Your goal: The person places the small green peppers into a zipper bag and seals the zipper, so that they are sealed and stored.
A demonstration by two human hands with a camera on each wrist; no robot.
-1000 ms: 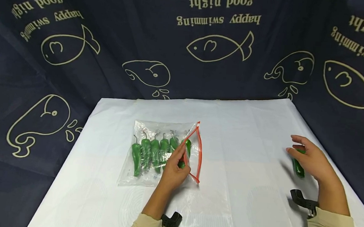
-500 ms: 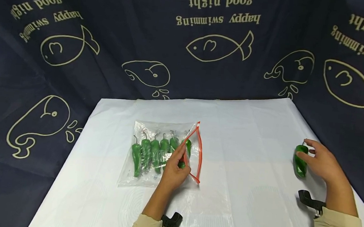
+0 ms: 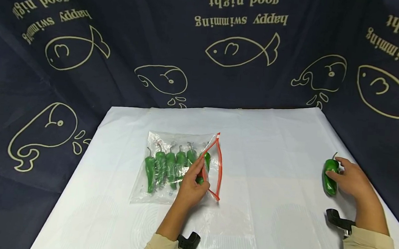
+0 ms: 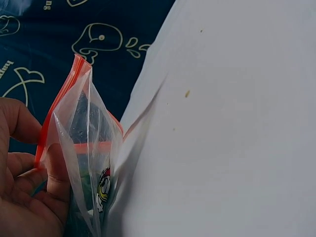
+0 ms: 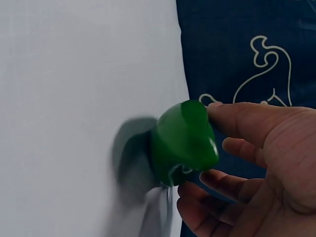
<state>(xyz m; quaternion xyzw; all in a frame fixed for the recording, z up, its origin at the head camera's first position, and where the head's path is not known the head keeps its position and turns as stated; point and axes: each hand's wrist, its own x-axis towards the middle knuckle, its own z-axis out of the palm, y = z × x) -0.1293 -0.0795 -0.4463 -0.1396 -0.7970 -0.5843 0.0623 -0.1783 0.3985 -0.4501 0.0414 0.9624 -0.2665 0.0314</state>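
A clear zip bag (image 3: 138, 190) with a red zip edge lies on the white table at the centre left, several green chili peppers (image 3: 150, 173) side by side inside it. My left hand (image 3: 192, 187) pinches the bag's mouth between thumb and fingers, and the mouth gapes in the left wrist view. Far to the right, my right hand (image 3: 353, 179) grips a single green chili pepper (image 3: 330, 178) by its side, stem pointing away from me. In the right wrist view the thumb is on one side of this pepper (image 5: 182, 140) and fingertips are on the other.
White cloth covers the table (image 3: 271, 153). A dark blue curtain (image 3: 123, 24) with fish and whale drawings hangs behind and at both sides. Each wrist wears a black camera mount (image 3: 188, 241).
My right hand has shifted right and now shows the pepper more fully, its stem visible and the body turned slightly more upright. The left hand and the bag hold still.
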